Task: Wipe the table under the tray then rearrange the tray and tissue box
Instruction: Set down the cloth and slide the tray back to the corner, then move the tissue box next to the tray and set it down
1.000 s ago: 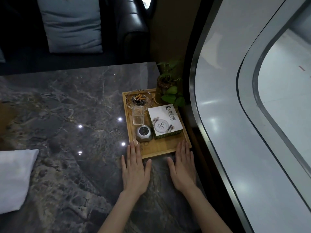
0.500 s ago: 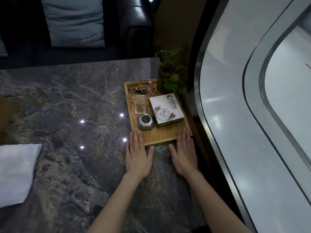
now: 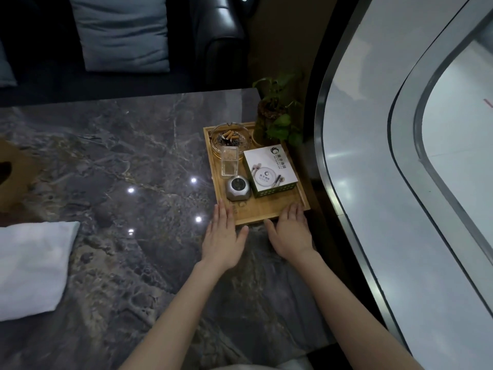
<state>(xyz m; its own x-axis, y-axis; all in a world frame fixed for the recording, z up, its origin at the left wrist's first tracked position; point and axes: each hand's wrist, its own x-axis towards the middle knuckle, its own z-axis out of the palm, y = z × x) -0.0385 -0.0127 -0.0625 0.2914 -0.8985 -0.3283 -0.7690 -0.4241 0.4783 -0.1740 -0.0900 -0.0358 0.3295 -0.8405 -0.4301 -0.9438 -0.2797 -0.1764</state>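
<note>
A rectangular bamboo tray [image 3: 269, 213] with a low raised rim is seen at the far right corner of the dark, glossy, veined marble surface [image 3: 120, 161]. On it are held a square white-topped tissue box [image 3: 269, 170], a glass ashtray [image 3: 230, 140] with butts, a clear plastic box [image 3: 229, 162] and a small metallic faceted object [image 3: 238, 188]. The left hand [image 3: 222, 236] and right hand [image 3: 292, 232] are laid flat, fingers extended and gripping nothing, fingertips over the tray's near rim. A folded white cloth [image 3: 32, 265] lies well apart at the left. Wide bare marble is left between.
</note>
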